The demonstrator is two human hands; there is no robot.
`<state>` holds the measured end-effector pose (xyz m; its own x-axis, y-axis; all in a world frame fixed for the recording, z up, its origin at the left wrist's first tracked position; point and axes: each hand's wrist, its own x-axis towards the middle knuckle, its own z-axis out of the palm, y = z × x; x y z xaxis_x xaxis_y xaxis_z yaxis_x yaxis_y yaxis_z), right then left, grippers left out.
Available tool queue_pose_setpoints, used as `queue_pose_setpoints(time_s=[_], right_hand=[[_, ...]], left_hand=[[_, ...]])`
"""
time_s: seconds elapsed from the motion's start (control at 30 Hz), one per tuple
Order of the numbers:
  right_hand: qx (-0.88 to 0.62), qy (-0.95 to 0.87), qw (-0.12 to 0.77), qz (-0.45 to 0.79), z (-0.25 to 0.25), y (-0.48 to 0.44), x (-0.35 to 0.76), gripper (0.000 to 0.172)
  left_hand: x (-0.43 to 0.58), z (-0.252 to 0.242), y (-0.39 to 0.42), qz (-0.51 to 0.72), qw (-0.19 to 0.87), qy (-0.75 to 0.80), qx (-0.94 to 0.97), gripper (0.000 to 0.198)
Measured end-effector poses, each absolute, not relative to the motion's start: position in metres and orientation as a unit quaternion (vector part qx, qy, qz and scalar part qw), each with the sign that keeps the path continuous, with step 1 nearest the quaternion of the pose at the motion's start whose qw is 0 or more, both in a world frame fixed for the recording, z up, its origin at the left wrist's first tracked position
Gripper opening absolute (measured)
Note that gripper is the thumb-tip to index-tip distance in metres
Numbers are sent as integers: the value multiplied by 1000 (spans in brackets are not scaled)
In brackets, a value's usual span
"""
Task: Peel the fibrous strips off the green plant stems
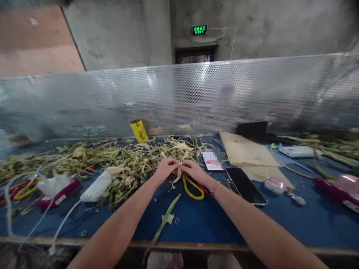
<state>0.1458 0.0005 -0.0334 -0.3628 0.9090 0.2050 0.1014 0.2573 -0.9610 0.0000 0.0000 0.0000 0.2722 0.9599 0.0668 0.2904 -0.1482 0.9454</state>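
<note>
My left hand (166,169) and my right hand (193,170) meet over the middle of the blue table, fingertips pinched together on a small pale dried leaf (176,178). The leaf's lower end hangs below the fingers. Just behind and to the left spreads a heap of dried green-yellow plant stems and leaves (131,170). Scissors with yellow and red handles (194,197) lie under my right hand, their blades hidden. A long green leaf strip (165,220) lies nearer the front edge, across a torn white scrap (169,218).
To the right lie a black phone (246,185), brown paper (246,149), a white card (211,160) and a pink case (275,185). Leftward are a white power strip (97,185) with its cable and a tissue pack (58,193). A yellow tube (139,130) stands before the perforated metal screen (179,89).
</note>
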Motion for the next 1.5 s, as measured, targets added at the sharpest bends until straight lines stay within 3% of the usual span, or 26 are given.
queue_pose_setpoints(time_s=[0.2, 0.47, 0.67, 0.8, 1.5], right_hand=[[-374, -695, 421, 446, -38, -4, 148, 27], [-432, -729, 447, 286, -27, -12, 151, 17], [-384, -635, 485, 464, -27, -12, 150, 27], [-362, -606, 503, 499, -29, -8, 149, 27], [-405, -637, 518, 402, -28, -9, 151, 26]], left_hand=[[-1, 0, -3, 363, 353, 464, 727, 22], [3, 1, -4, 381, 374, 458, 711, 15], [9, 2, -9, 420, 488, 445, 622, 20], [13, 0, -10, 447, 555, 424, 558, 25], [13, 0, -11, 464, 522, 443, 562, 24]])
